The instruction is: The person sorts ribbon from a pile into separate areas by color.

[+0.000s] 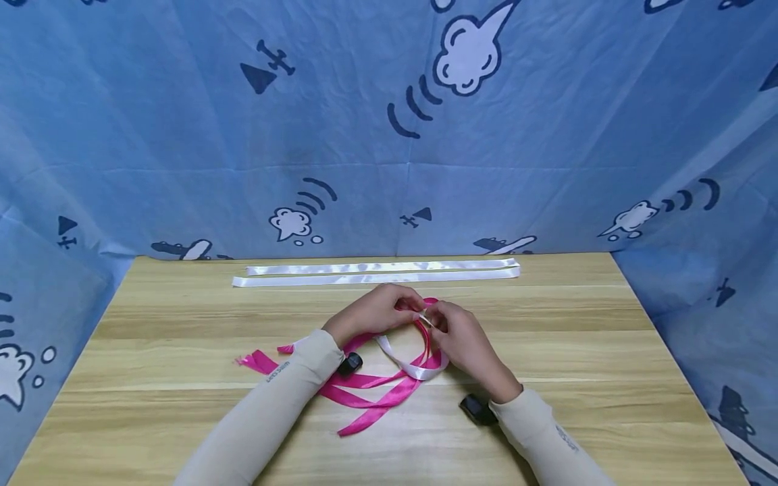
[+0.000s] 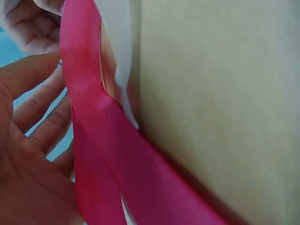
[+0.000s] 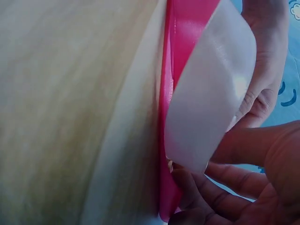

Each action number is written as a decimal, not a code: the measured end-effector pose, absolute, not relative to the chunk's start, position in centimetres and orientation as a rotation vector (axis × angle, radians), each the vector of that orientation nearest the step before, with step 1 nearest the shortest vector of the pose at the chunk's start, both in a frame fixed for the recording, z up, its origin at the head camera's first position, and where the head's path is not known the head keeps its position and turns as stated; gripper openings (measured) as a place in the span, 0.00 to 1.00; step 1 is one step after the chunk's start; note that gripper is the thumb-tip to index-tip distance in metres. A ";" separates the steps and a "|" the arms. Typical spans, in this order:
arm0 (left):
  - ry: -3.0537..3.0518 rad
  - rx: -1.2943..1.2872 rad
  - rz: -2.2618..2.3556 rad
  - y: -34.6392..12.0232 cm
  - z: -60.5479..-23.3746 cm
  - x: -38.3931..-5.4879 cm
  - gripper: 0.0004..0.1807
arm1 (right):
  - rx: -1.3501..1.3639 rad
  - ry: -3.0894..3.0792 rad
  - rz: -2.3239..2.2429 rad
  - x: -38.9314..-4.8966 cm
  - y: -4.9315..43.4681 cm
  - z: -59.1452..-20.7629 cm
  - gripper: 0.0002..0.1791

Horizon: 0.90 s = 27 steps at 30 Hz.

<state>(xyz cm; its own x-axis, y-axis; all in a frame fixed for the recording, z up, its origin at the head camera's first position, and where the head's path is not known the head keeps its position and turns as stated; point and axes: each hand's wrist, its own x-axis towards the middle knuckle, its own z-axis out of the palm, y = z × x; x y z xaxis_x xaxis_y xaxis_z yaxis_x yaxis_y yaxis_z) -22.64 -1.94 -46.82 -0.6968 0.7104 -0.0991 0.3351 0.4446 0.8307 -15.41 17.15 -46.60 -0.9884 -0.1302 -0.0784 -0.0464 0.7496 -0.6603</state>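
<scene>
Pink satin ribbon (image 1: 371, 401) lies in crossing strips under and between the forearms, its upper part bent into a loop. A white satin ribbon (image 1: 419, 371) curves along that loop up to the fingers. My left hand (image 1: 385, 312) pinches the upper part of the pink loop; in the left wrist view its thumb meets the edge of the pink ribbon (image 2: 84, 61). Close beside it, my right hand (image 1: 464, 341) pinches the end of the white ribbon (image 3: 211, 89) against the pink strip. The fingertips partly hide where the ribbons meet.
Two white ribbon strips (image 1: 377, 277) lie side by side along the table's back edge. Frayed pink ends (image 1: 258, 362) stick out left of the left forearm. A blue patterned cloth (image 1: 340, 135) hangs behind the wooden table (image 1: 583, 337). Black devices (image 1: 478, 410) sit at both wrists.
</scene>
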 end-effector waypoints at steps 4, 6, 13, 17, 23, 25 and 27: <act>2.246 0.886 1.159 -1.7 -46.9 -22.5 0.12 | -0.123 2.813 -1.055 -15.5 17.1 -46.7 0.12; 2.238 0.895 1.157 -1.7 -47.0 -22.5 0.12 | -0.108 2.806 -1.051 -15.5 17.1 -46.7 0.11; 2.227 0.881 1.143 -1.5 -47.2 -22.2 0.11 | -0.104 2.813 -1.056 -15.3 17.3 -46.6 0.08; 2.208 0.857 1.158 -1.4 -47.5 -22.0 0.09 | -0.122 2.828 -1.074 -15.1 17.4 -46.5 0.09; 2.190 0.847 1.144 -1.3 -47.5 -21.5 0.07 | -0.142 2.846 -1.131 -14.8 17.9 -46.2 0.09; 2.184 0.842 1.141 -1.3 -47.5 -21.3 0.07 | -0.145 2.855 -1.140 -14.7 18.0 -46.2 0.09; 2.181 0.844 1.140 -1.2 -47.5 -21.2 0.07 | -0.140 2.858 -1.151 -14.6 18.2 -46.1 0.09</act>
<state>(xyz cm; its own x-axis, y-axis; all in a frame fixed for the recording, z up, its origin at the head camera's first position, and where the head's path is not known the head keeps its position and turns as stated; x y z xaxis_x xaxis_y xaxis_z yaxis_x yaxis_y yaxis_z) -21.21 -1.24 -47.53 -0.6624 0.7304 -0.1667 0.2799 0.4476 0.8493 -14.62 18.17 -46.10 -0.9943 -0.1053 -0.0189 -0.0628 0.7177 -0.6935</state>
